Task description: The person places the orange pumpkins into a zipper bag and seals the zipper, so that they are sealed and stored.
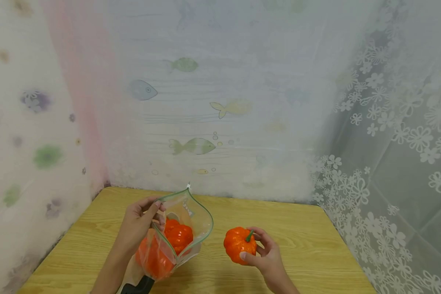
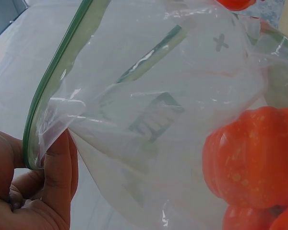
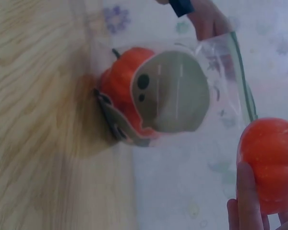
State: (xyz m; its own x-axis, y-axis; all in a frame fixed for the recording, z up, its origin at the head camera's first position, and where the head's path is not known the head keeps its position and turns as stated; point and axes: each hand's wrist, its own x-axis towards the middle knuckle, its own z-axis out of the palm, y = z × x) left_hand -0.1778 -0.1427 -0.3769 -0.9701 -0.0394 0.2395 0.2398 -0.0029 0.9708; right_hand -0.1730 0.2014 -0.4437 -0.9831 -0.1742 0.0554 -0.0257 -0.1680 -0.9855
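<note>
In the head view my left hand (image 1: 137, 224) pinches the near-left rim of a clear zip bag (image 1: 206, 204) with a green seal. The bag's mouth gapes wide. Inside it lie orange pumpkins (image 1: 179, 236), partly blurred by the plastic. To the right of the bag my right hand (image 1: 270, 255) holds another small orange pumpkin (image 1: 237, 245) with a green stem, thumb in front and fingers behind. The left wrist view shows the bag's green seal (image 2: 53, 76) between thumb and fingers. In the right wrist view the held pumpkin (image 3: 269, 163) appears near the bag's opening.
The bag and hands are over a light wood-grain table (image 1: 297, 228). Behind it hangs a pale curtain (image 1: 264, 163) with fish drawings, and flower-patterned sheets flank both sides. A black device (image 1: 139, 286) is at the left wrist.
</note>
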